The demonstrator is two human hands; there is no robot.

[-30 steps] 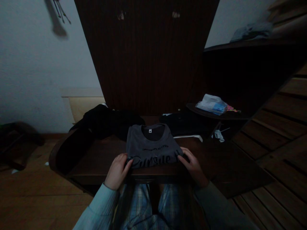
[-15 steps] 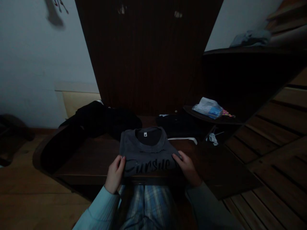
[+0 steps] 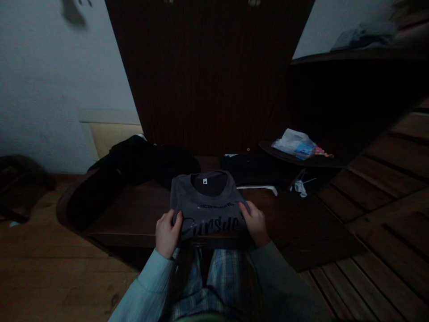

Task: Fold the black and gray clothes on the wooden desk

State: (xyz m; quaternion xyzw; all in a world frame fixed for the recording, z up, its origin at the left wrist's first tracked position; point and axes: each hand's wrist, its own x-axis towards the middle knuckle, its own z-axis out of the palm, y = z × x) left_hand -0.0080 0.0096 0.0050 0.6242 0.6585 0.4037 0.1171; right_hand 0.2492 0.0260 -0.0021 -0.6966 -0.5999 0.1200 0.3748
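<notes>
A folded dark grey T-shirt [image 3: 208, 201] with black lettering lies at the front of the dark wooden desk [image 3: 134, 214], its neckline and small white label facing up and away from me. My left hand [image 3: 168, 231] grips the shirt's left side, thumb on top and fingers partly hidden. On the opposite side, my right hand [image 3: 255, 223] pinches the edge in the same way. The shirt's near edge reaches the desk's front edge.
Black clothing [image 3: 144, 161] is heaped at the back left. Another dark folded pile [image 3: 251, 170] lies back right, a white strip at its front. A plastic packet [image 3: 295, 144] rests on a small shelf at right. A tall dark panel [image 3: 211, 76] stands behind.
The view has tilted and shifted slightly. Both hands still hold the shirt by its sides, and the small line of lettering above the large word shows more clearly.
</notes>
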